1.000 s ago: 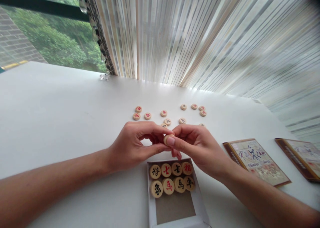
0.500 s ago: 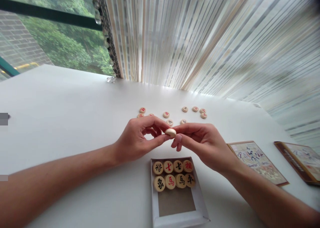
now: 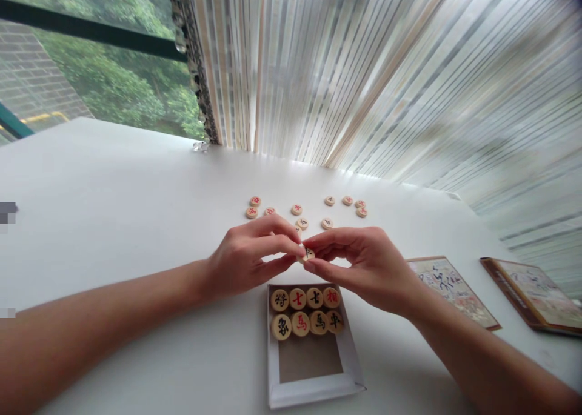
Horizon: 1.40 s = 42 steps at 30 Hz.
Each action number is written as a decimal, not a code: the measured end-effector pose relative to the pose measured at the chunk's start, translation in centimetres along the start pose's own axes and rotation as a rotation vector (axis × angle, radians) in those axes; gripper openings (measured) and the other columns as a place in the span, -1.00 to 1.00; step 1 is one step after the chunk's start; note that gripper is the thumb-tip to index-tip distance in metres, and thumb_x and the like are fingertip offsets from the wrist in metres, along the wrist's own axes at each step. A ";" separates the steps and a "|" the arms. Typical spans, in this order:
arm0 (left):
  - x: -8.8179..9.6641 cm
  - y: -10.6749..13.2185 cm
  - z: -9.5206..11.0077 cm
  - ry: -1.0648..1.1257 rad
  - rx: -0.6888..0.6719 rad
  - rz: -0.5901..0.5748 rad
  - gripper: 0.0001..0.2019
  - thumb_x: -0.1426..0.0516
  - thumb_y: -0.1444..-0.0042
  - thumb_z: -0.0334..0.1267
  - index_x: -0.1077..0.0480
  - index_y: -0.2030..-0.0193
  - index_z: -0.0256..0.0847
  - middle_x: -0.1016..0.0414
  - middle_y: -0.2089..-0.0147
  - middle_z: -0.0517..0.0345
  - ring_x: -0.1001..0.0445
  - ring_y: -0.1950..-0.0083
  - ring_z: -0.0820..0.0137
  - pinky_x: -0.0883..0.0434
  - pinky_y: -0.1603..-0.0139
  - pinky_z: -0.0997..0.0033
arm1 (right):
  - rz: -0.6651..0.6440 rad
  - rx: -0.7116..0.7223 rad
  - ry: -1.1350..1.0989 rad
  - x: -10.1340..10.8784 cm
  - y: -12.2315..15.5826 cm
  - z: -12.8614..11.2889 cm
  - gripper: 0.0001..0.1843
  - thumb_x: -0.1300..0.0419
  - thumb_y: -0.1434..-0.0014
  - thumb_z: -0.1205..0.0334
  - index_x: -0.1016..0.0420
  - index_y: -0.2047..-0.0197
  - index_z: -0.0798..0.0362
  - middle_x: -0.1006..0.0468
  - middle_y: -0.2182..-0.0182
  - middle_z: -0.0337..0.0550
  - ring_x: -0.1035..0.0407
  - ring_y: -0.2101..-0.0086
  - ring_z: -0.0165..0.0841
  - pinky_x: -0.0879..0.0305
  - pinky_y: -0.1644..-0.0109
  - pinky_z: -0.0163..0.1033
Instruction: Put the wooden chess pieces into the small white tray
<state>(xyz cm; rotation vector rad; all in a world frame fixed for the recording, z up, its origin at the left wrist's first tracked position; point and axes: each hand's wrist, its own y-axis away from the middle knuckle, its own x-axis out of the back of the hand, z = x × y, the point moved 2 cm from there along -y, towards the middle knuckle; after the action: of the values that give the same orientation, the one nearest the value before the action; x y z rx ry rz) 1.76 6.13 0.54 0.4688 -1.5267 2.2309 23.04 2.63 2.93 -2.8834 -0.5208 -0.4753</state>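
A round wooden Chinese chess piece (image 3: 308,255) with a dark character is pinched between my two hands, above the far edge of the box. My left hand (image 3: 254,248) has its fingertips on the piece's left side. On the right side, the thumb and fingers of my right hand (image 3: 359,254) grip it. Below them lies a shallow white box (image 3: 313,392) holding two rows of pieces with red and black characters, such as a red horse piece (image 3: 301,323). Its near part shows a bare brown bottom.
Several loose pieces lie beyond my hands, among them a red-marked piece (image 3: 296,209) and a black-marked piece (image 3: 327,223). A printed card or lid (image 3: 454,291) and a brown-edged box (image 3: 536,291) lie at right. A striped curtain (image 3: 354,69) hangs along the table's far edge.
The chess piece has been turned in my fingers, so its dark character now shows instead of the plain side. My left fingers have shifted on it. The view has moved slightly.
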 end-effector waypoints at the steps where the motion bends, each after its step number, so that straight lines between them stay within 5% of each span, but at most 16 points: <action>1: 0.0 0.0 0.1 -0.005 -0.014 -0.014 -0.87 -0.30 -0.27 -0.51 -0.59 0.12 -0.22 -0.64 0.13 0.00 -0.67 0.15 0.38 -0.63 0.08 0.43 | -0.014 -0.004 0.035 0.1 0.1 -0.2 -0.79 -0.51 -0.14 0.29 -0.77 0.12 0.08 -0.77 0.30 -0.13 -0.63 0.34 -0.32 -0.62 0.22 -0.27; 7: -0.4 0.1 0.2 -0.020 -0.073 -0.091 -0.90 -0.31 -0.26 -0.48 -0.58 0.12 -0.27 -0.64 0.14 -0.03 -0.66 0.19 0.37 -0.62 0.14 0.44 | -0.101 0.051 0.332 0.4 0.5 -1.7 -0.93 -0.42 -0.17 0.33 -0.71 0.23 0.08 -0.72 0.39 -0.20 -0.56 0.40 -0.39 -0.52 0.30 -0.31; 14: 0.0 0.1 -1.5 -0.063 0.015 -0.003 -0.78 -0.22 -0.21 -0.55 -0.57 0.07 -0.23 -0.64 0.13 0.02 -0.64 0.22 0.39 -0.61 0.19 0.45 | 0.065 0.111 0.417 3.0 1.4 -3.5 -0.85 -0.46 -0.17 0.24 -0.65 0.19 0.06 -0.69 0.31 -0.15 -0.52 0.36 -0.36 -0.54 0.25 -0.24; 19: -0.1 0.2 -2.2 -0.052 0.051 0.012 -0.77 -0.20 -0.19 -0.55 -0.56 0.08 -0.24 -0.64 0.19 0.05 -0.58 0.33 0.46 -0.57 0.29 0.50 | 0.039 0.087 0.462 4.3 3.9 -3.8 -0.84 -0.47 -0.20 0.21 -0.63 0.17 0.01 -0.67 0.29 -0.14 -0.50 0.34 -0.32 -0.51 0.24 -0.21; 26: -0.1 0.2 -2.2 -0.011 0.095 -0.006 -0.77 -0.19 -0.18 -0.53 -0.57 0.07 -0.24 -0.64 0.22 0.06 -0.56 0.36 0.46 -0.57 0.30 0.48 | -0.053 0.089 0.473 2.9 7.1 -1.4 -0.84 -0.40 -0.19 0.34 -0.56 0.16 -0.01 -0.62 0.30 -0.18 -0.45 0.31 -0.32 -0.44 0.21 -0.20; 42: -0.2 0.1 -2.1 -0.026 0.141 -0.026 -0.78 -0.19 -0.19 -0.51 -0.57 0.10 -0.17 -0.67 0.22 0.07 -0.58 0.38 0.42 -0.56 0.32 0.43 | -0.130 0.084 0.543 1.2 8.0 0.7 -0.83 -0.40 -0.23 0.31 -0.57 0.11 -0.01 -0.59 0.25 -0.15 -0.45 0.31 -0.33 -0.43 0.24 -0.26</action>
<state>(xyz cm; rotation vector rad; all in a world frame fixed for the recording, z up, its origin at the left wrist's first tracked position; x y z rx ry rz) 1.77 8.07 -0.39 0.5576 -1.3740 2.3305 27.18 -4.19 1.73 -2.4911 -0.6098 -1.1735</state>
